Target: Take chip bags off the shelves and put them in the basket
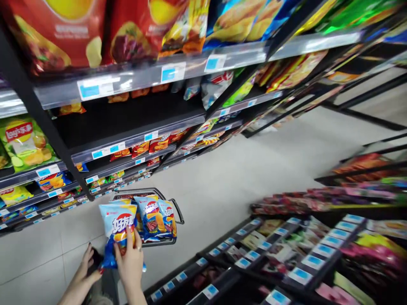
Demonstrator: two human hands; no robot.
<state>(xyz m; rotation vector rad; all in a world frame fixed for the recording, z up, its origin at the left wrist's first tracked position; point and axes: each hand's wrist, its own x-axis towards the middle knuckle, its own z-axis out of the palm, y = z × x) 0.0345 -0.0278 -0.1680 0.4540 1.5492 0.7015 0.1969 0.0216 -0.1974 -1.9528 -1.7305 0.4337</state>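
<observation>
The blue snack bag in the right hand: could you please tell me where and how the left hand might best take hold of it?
Probably by the left edge of the snack bag, coming from the left with the open left hand. The fingers of the right hand cover the lower right of its front, while that edge shows uncovered.

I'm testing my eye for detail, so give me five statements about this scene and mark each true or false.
1. The right hand holds a blue snack bag. True.
2. The left hand is clenched in a fist. False: it is open beside that bag.
3. Only bottles are visible in the shopping cart. False: blue bags show in it.
4. A green Lay's bag is on a shelf at the picture's left. True.
5. The floor is black. False: it is pale.
</observation>
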